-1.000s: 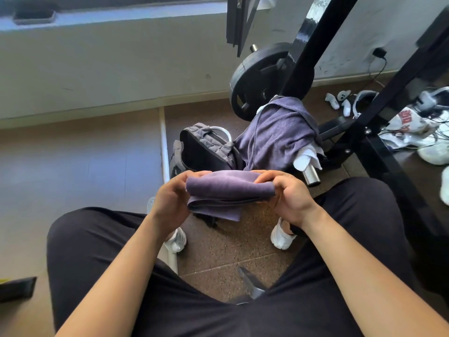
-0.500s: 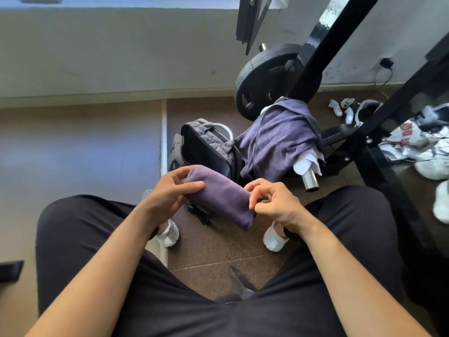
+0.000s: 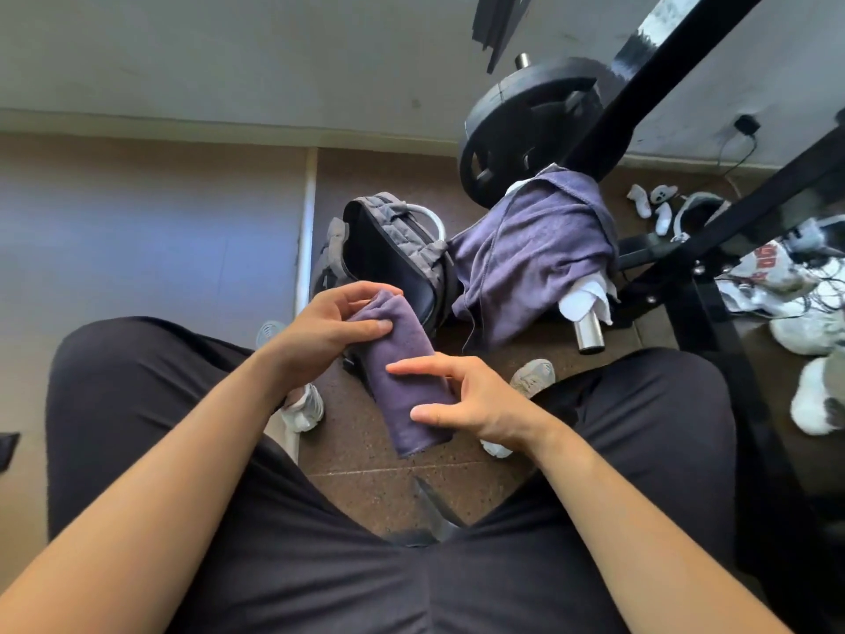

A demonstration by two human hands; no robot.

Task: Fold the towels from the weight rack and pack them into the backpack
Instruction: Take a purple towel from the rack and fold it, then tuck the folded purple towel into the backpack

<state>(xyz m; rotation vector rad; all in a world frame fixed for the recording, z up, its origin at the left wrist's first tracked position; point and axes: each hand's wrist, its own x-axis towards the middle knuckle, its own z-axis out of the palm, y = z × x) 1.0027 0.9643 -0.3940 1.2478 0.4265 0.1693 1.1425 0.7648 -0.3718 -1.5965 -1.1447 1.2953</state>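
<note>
A folded purple towel (image 3: 402,386) hangs lengthwise between my knees. My left hand (image 3: 329,327) grips its upper end, thumb on top and fingers behind. My right hand (image 3: 462,395) lies against the towel's lower right side with straight fingers. Just beyond the towel stands the grey backpack (image 3: 393,249) with its dark mouth open towards me. A second purple towel (image 3: 530,258) is draped over a steel peg of the weight rack (image 3: 658,80), with a white cloth (image 3: 585,299) under it.
A black weight plate (image 3: 516,125) hangs on the rack behind the backpack. White shoes (image 3: 814,331), cables and small white items lie on the floor at the right. My feet in pale shoes (image 3: 302,409) rest on the brown speckled floor.
The folded towel has turned from lying crosswise between both hands to hanging lengthwise. My right hand has let go of its end and opened against the side. The view has tilted down.
</note>
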